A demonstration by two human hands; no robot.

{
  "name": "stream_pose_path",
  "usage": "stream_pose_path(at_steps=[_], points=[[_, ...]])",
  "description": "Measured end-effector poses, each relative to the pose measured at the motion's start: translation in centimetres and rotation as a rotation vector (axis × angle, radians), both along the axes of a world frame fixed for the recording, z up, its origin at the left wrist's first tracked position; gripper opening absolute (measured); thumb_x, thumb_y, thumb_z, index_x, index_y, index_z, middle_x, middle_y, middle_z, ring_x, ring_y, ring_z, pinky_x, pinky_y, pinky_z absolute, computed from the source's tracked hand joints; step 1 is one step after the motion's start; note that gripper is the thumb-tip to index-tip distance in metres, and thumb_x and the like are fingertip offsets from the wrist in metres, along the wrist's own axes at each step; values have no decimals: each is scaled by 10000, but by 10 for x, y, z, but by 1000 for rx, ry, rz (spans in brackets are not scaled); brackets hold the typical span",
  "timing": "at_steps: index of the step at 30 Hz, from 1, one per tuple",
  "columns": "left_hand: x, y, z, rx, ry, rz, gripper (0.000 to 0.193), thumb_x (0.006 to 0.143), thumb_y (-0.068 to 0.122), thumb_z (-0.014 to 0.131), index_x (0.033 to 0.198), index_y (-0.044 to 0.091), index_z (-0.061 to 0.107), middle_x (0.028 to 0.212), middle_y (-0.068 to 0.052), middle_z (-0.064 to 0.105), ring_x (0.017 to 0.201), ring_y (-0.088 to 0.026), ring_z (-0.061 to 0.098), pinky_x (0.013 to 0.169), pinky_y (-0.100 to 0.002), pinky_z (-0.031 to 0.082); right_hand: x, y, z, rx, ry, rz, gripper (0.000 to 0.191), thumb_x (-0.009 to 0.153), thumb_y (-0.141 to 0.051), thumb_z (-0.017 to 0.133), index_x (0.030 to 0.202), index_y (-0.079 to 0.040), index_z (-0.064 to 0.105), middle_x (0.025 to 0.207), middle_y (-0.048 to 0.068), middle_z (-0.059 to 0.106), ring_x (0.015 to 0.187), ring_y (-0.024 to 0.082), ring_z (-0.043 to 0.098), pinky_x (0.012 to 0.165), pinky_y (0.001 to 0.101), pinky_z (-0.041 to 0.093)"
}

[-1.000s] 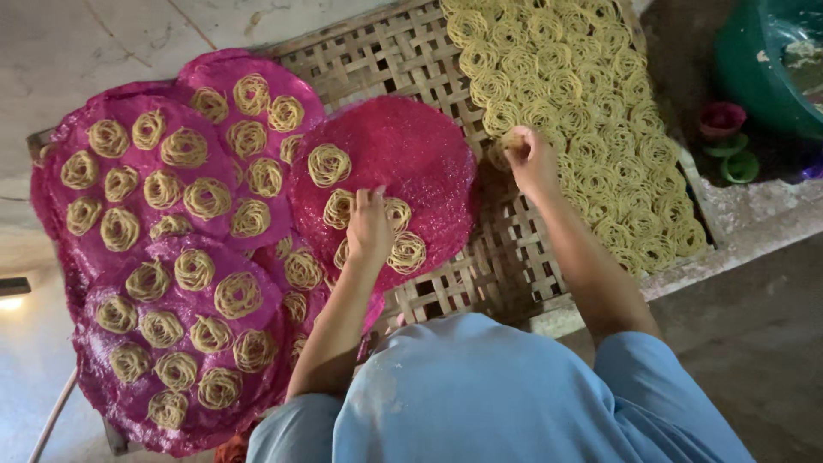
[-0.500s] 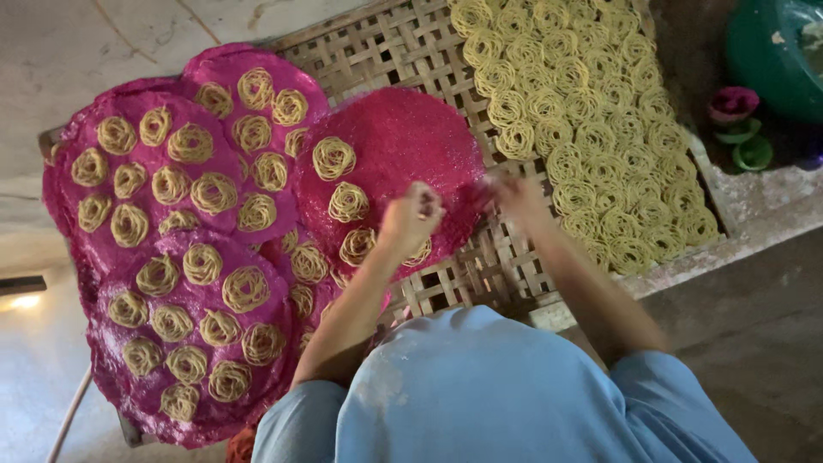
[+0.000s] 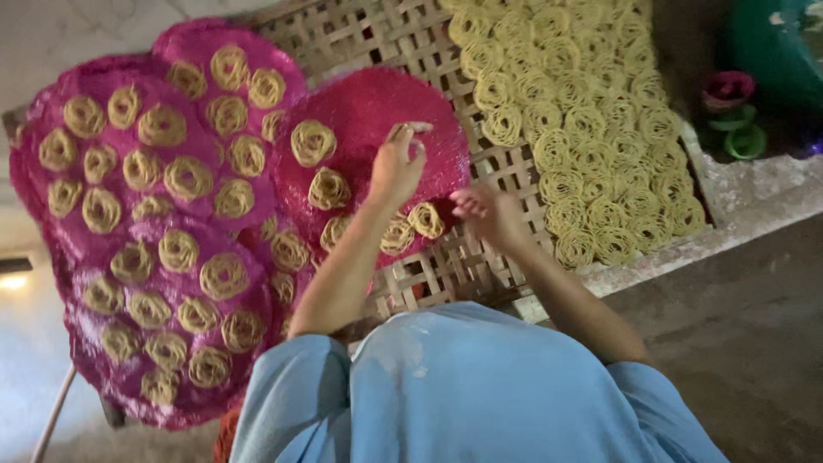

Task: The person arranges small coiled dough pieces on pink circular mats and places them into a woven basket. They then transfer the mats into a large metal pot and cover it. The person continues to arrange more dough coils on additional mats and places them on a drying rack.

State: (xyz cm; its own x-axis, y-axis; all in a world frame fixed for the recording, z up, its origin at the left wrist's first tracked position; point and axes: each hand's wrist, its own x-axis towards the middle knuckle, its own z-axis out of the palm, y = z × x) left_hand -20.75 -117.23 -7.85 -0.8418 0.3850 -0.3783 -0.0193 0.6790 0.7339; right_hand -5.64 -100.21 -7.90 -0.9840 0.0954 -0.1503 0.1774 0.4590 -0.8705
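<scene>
Blue sleeves led to your 2 hands over the magenta mat [image 3: 360, 107] on the woven rack [image 3: 377, 34]. Your right hand [image 3: 490, 214], nearer you at the mat's near right edge, hung loosely curled, holding nothing I could make out. Your left hand [image 3: 397, 165] pinched above the noodle coil [image 3: 426, 219], which lay just beside your right fingers. Beyond, loose coils [image 3: 583, 129] covered the rack's far right corner.

Home snack-making yard, woven drying rack [image 3: 446, 266], noodle spirals [image 3: 591, 129]
</scene>
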Motion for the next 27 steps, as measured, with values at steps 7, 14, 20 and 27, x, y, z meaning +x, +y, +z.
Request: stream_pose_path(at_steps=[7, 14, 20, 27], points=[[43, -65, -25, -245, 139, -429, 449, 940, 45, 547, 1380, 127, 582, 1339, -137, 592, 987, -316, 665, 841, -445, 589, 5, -37, -3, 494, 340, 414, 132, 931, -180, 769, 1019, -89, 729, 1065, 69, 623, 1000, 256, 618, 859, 409, 545], [61, -76, -42, 26, 389, -522, 635, 697, 37, 720, 1313, 54, 568, 1294, -168, 555, 1217, -362, 545, 1069, -456, 461, -2, -32, -19, 542, 455, 444, 271, 811, -181, 790, 1052, -70, 731, 1109, 122, 620, 1033, 325, 582, 877, 446, 518], [70, -62, -20, 64, 523, -459, 455, 730, 153, 780, 1165, 109, 657, 1255, -95, 619, 1188, -321, 581, 997, -449, 496, -8, -20, -42, -116, 195, 116, 127, 928, -88, 685, 1050, -56, 686, 1169, 138, 627, 1068, 258, 625, 887, 358, 533], [42, 16, -32, 389, 152, -305, 388, 916, 302, 746, 1209, 66, 653, 1033, -175, 744, 922, -280, 759, 830, -417, 583, -12, 32, -27, -851, -260, -447, 232, 1069, -167, 546, 1196, 9, 630, 1020, 83, 684, 933, 188, 647, 840, 305, 558]])
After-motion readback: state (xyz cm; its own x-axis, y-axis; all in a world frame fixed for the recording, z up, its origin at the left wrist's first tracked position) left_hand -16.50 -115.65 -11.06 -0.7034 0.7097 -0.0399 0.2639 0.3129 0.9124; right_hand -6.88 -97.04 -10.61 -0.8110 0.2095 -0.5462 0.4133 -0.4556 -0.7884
